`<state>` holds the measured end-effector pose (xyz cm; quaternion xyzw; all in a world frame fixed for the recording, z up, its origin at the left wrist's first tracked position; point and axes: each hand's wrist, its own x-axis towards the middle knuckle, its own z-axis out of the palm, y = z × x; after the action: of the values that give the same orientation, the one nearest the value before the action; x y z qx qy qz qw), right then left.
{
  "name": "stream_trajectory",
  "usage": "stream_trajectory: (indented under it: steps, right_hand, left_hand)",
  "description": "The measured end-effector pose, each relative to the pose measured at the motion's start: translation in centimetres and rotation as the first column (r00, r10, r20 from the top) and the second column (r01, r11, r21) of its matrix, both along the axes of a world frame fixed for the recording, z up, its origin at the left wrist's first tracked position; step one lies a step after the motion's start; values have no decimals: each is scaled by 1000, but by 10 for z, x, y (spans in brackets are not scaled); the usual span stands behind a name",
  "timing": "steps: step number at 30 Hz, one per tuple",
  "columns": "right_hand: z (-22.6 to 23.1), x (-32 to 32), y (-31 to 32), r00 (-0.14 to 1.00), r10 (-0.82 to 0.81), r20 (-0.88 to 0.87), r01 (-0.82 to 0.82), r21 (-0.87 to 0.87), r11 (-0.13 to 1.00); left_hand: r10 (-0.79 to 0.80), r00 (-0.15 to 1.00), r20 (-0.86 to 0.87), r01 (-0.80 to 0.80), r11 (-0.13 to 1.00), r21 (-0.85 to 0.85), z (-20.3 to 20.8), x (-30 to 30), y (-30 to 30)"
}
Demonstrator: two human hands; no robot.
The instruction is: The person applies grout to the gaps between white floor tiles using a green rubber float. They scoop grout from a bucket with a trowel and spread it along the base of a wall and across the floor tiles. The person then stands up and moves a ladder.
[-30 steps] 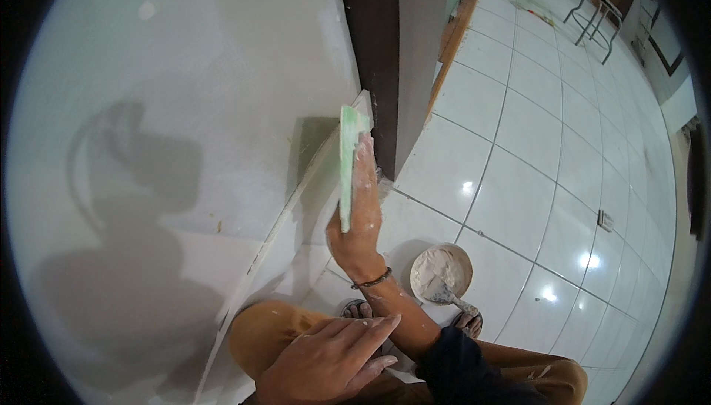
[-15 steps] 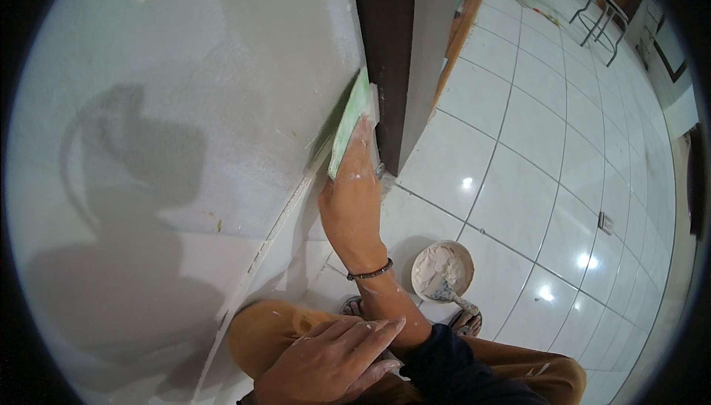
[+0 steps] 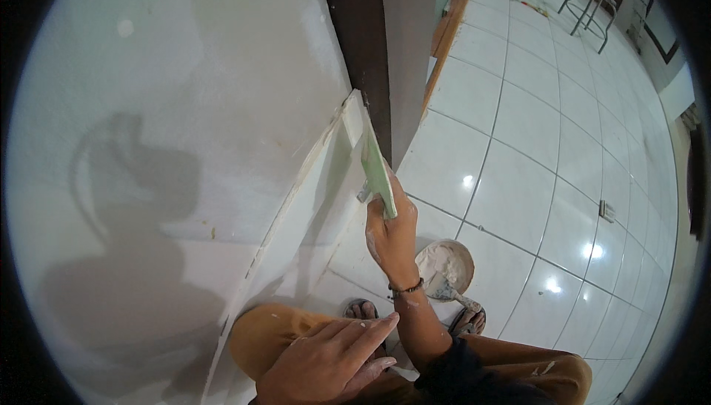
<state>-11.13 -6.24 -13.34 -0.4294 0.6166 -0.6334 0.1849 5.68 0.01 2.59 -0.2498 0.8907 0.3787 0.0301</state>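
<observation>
My right hand (image 3: pixel 394 231) grips a pale green flat spreader (image 3: pixel 376 172), thumb on one face and fingers behind it. The spreader stands on edge beside the white skirting ledge (image 3: pixel 354 112), close to the dark brown door frame (image 3: pixel 366 42); whether it touches them I cannot tell. My left hand (image 3: pixel 326 357) lies over my bent knee, palm down, with its fingers stretched toward my right forearm. Whitish smears mark both hands. Below my right wrist, a round bowl (image 3: pixel 465 257) of white putty (image 3: pixel 442 263) sits on the floor, a smeared putty knife (image 3: pixel 455 294) leaning in it.
A pale wall (image 3: pixel 244 94) with my shadow on it rises at the left. White floor tiles (image 3: pixel 511 205) spread to the right, with a small object (image 3: pixel 607 211) lying on them. Far off stands a metal-legged stool (image 3: pixel 592 9). My sandalled feet are beside the bowl.
My right hand has drawn the spreader back from the corner by the door frame, toward me and slightly right. The spreader has tilted the other way. My left hand stays on the knee.
</observation>
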Motion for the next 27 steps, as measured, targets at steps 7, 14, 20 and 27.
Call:
stream_trajectory:
  steps: [7, 14, 20, 27]
  right_hand:
    - [0, -12, -27, 1000, -8, 22, 10, -73, 997]
    - [-6, -18, -44, 997, -55, -54, 46, -150, 988]
    - [-2, -21, -48, 997, -64, -41, 58, -141, 988]
    - [-2, -26, -53, 993, -81, -88, 68, -145, 987]
  left_hand:
    - [36, 998, -48, -40, 996, -81, -5, 6, 7]
    - [39, 997, -72, -46, 995, -92, -3, 6, 7]
    - [49, 997, -62, -52, 997, -64, -2, 7, 7]
    - [42, 999, -28, -44, 998, -44, 0, 4, 5]
